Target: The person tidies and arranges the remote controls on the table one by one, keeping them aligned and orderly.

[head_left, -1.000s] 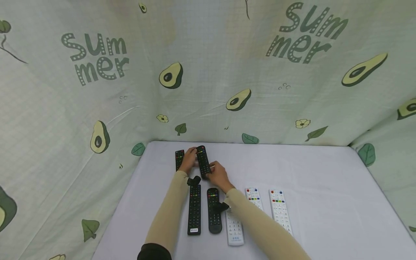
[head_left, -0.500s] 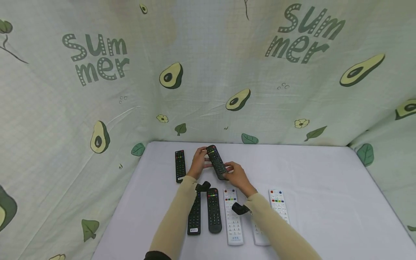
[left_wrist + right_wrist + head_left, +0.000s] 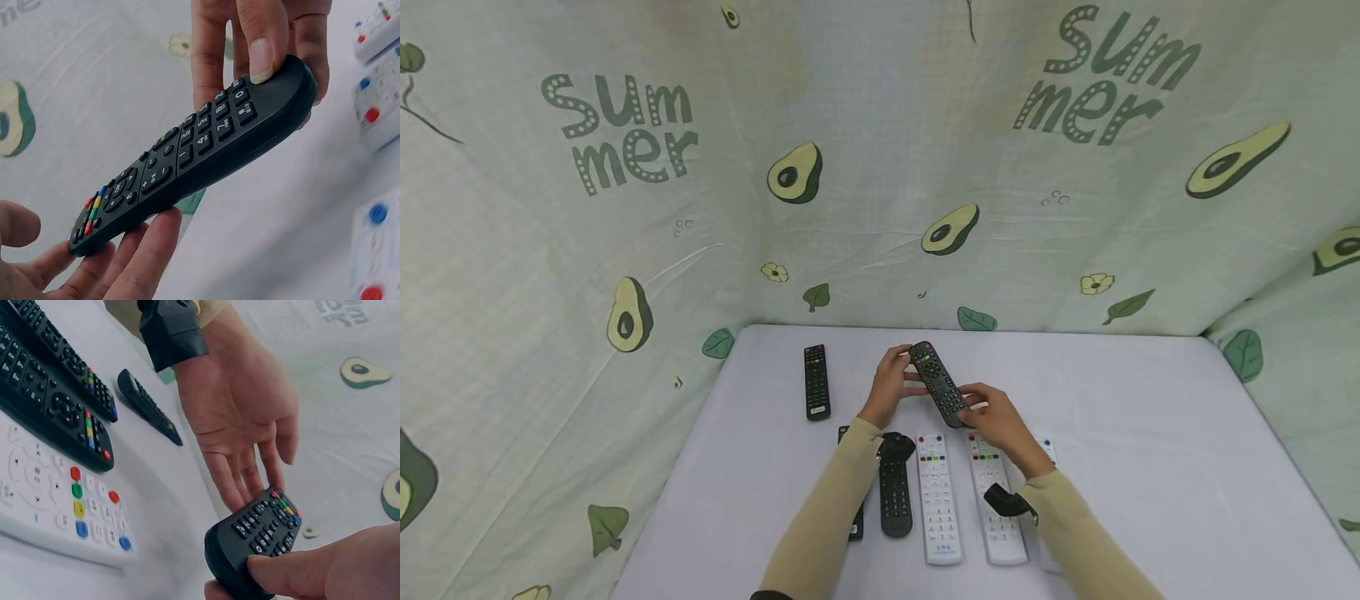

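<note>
A black remote control is held tilted above the table between both hands. My right hand pinches its near end, the thumb on top beside the number keys, as the right wrist view shows the right hand close up. At the far end, with the coloured buttons, my left hand supports the remote from beneath on nearly straight fingers. In the left wrist view the left fingers touch its underside while the thumb stands away from it. The left palm faces the remote.
Another black remote lies at the table's back left. In the front row are a black remote mostly under the left sleeve, a second black one, and white remotes, some partly covered by the right arm. A printed cloth hangs behind.
Both hands have moved right with the held black remote. The back-left remote, earlier partly behind the left hand, now shows fully. The right arm now covers more of the rightmost white remote.
</note>
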